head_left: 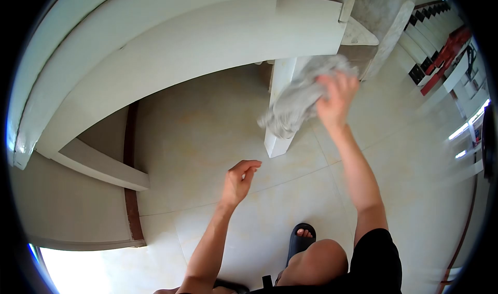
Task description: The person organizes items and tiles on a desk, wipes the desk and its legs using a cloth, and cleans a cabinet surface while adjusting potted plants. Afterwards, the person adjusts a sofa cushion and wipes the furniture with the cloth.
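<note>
My right hand (pixel 337 98) is closed on a crumpled grey cloth (pixel 296 105), which hangs down in front of a white table leg (pixel 276 145). Hand and cloth are somewhat blurred, and I cannot tell how firmly the cloth touches the leg. Lower and to the left, my left hand (pixel 240 181) hovers over the floor with its fingers curled in against the thumb. Nothing shows in it. Above both hands runs the white apron (pixel 207 47) of the table, its edge bowed by the lens.
A second white leg (pixel 101 164) stands at the left, near a brown-trimmed wall (pixel 130 154). Pale tiles (pixel 197 128) cover the floor. My foot in a dark sandal (pixel 302 237) is below. Black, white and red items (pixel 436 50) stand at upper right.
</note>
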Tool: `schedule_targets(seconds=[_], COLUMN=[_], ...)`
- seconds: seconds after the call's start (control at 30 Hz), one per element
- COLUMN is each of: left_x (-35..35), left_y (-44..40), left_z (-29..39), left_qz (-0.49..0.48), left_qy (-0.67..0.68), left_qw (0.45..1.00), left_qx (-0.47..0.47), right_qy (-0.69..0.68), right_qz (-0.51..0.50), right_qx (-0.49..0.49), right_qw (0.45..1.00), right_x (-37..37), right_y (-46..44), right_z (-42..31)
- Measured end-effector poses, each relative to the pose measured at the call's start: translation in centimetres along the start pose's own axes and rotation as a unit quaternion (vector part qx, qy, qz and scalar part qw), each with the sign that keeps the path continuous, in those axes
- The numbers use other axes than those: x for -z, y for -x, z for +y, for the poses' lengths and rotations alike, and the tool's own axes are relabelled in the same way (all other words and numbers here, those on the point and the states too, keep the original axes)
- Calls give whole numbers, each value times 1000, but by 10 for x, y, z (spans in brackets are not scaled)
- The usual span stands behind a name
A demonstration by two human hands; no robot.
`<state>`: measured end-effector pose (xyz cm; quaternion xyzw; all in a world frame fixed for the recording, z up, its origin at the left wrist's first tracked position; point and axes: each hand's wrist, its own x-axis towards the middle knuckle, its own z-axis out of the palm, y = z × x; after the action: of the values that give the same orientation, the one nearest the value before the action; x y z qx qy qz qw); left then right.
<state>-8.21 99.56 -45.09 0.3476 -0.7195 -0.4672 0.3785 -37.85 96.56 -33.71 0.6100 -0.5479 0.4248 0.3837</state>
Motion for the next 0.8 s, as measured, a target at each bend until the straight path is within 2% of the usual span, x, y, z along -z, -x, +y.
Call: schedule_targets(seconds=[0.03,0.07,0.1,0.13,0.23,0.3,0.43,0.5,0.53,0.57,0.6,0.7,0.73,0.77,0.8], left_x=[-7,-14,-19,-19,-33,-40,-66,-74,-78,-84,-90,-103,-109,-111,-113], left_y=[-2,-5,-8,-13,-35,-55,-103,-113,-117,-120,-126,-136,-136,-135,-134], left_z=[5,12,15,14,28,43,70,88,97,99,89,24,8,-8,-23], left_qz=[-3,-7,-11,-58,-43,-79,7,10,-2,-13,-36,-2,35,39,41], left_qy=[20,40,60,41,109,223,148,135,130,125,92,-29,2,-42,-86], left_qw=[1000,999,998,997,993,970,988,990,991,991,994,998,998,997,994], left_qx=[9,19,31,16,27,61,-30,-37,-38,-39,-47,-60,-45,-46,-46], right_qy=[-30,-135,-239,-339,-225,-256,-275,-289,-302,-300,-298,-258,-239,-221,-180], right_qz=[41,40,37,37,-12,-68,-258,-264,-203,-188,-173,-161,-162,-161,-217], right_qx=[-71,-135,-198,-261,-183,-204,-239,-232,-220,-213,-205,-158,-139,-120,-130], right_qw=[996,981,950,903,957,942,895,890,905,911,916,939,947,954,951], right_x=[-1,-3,-8,-14,-53,-63,-67,-67,-69,-72,-76,-88,-95,-103,-96], right_y=[-14,-25,-35,-36,4,20,36,52,63,73,84,118,132,146,155], right_z=[10,8,1,1,21,33,60,59,50,49,48,46,46,46,41])
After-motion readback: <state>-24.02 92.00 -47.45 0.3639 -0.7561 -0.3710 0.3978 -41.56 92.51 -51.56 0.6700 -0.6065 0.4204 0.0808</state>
